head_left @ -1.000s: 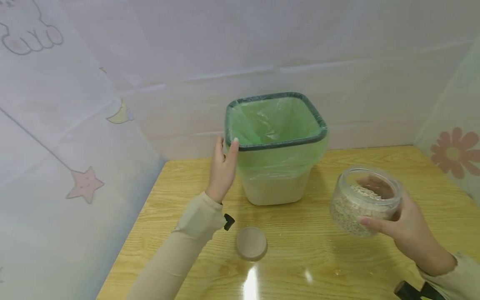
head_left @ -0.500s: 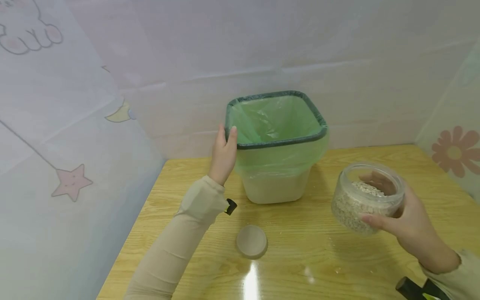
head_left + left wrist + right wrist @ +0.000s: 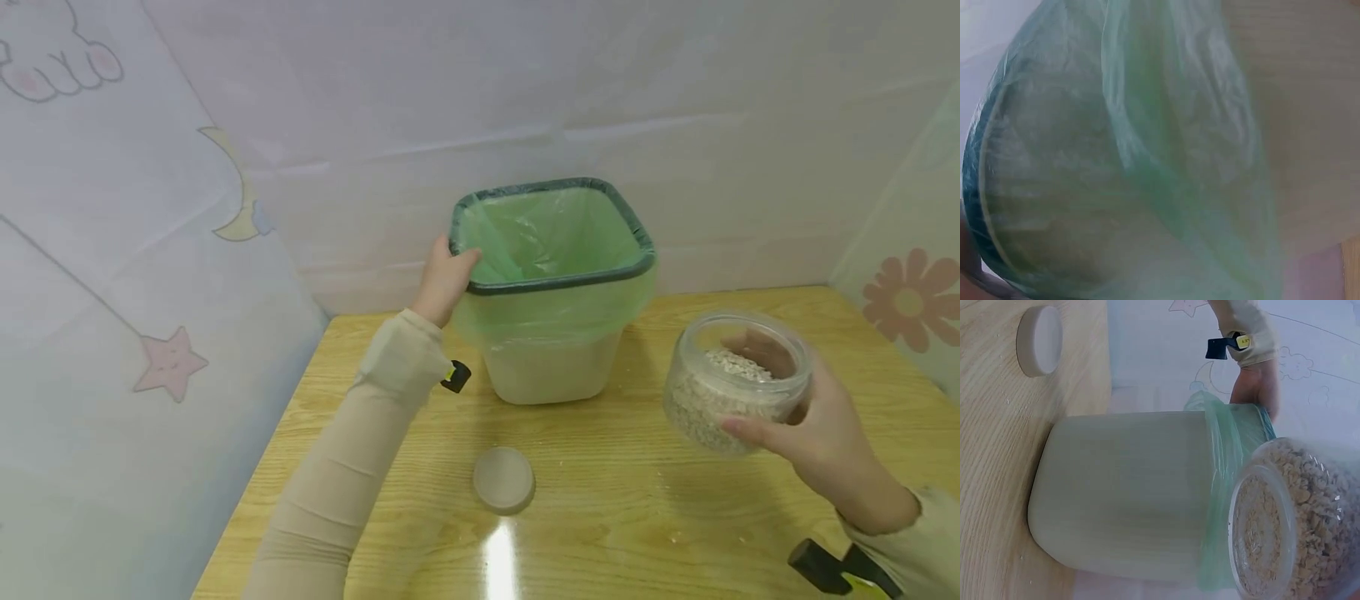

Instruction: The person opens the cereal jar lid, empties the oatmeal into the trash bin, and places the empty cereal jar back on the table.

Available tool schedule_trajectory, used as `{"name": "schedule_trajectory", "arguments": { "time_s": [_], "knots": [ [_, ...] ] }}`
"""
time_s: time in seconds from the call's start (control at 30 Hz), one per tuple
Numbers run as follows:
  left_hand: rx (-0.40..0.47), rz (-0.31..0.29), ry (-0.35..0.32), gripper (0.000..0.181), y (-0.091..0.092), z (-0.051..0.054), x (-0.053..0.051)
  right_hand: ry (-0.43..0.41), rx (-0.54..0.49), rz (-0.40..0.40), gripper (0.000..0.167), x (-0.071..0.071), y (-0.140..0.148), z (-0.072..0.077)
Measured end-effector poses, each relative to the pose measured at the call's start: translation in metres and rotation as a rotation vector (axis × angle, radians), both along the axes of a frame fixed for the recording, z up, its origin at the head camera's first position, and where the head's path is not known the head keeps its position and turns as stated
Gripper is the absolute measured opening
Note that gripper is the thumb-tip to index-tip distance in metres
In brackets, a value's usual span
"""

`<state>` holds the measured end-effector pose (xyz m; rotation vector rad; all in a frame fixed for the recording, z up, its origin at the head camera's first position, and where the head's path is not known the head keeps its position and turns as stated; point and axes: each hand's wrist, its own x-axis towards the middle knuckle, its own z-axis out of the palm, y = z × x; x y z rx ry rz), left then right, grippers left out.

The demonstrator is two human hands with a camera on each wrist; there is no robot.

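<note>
A pale trash bin (image 3: 551, 375) with a dark rim stands upright on the table, lined with a green bag (image 3: 558, 317) folded over its top. My left hand (image 3: 441, 282) grips the rim at the near left corner, its thumb over the inner side. In the left wrist view the bag (image 3: 1166, 156) fills most of the picture. To the right of the bin, my right hand (image 3: 828, 446) holds a clear open jar (image 3: 697, 400), slightly tilted and raised off the table. Flakes that look like oats (image 3: 1322, 512) fill part of it. The right-hand fingers behind the jar are partly hidden.
A round beige lid (image 3: 503, 480) lies on the wooden table (image 3: 600, 517) in front of the bin. A few crumbs are scattered near it. Behind the table hangs a pale backdrop (image 3: 390, 125) with printed star, moon and flower.
My left hand has moved up and away along the bin's corner, and its thumb now hooks over the rim. The jar in my right hand has risen slightly in the view.
</note>
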<state>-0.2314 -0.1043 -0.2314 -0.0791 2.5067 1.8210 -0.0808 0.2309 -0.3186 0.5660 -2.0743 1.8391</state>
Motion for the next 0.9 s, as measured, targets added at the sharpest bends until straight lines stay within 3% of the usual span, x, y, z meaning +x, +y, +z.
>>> {"name": "schedule_trajectory", "arguments": {
  "time_s": [0.2, 0.43, 0.73, 0.9],
  "knots": [
    [-0.09, 0.004, -0.034, 0.075, -0.002, 0.007, -0.01, 0.032, -0.083, 0.011, 0.084, -0.001, -0.004, 0.005],
    [-0.269, -0.053, -0.02, 0.067, 0.0, 0.011, -0.019, 0.033, -0.086, -0.014, 0.081, -0.002, -0.003, 0.009],
    [-0.311, -0.06, -0.016, 0.063, 0.011, 0.009, -0.023, 0.069, 0.05, -0.141, 0.083, -0.003, 0.003, 0.017],
    [-0.355, -0.056, 0.0, 0.061, 0.014, 0.009, -0.022, 0.054, 0.074, -0.185, 0.081, -0.007, 0.004, 0.025]
  ]
}}
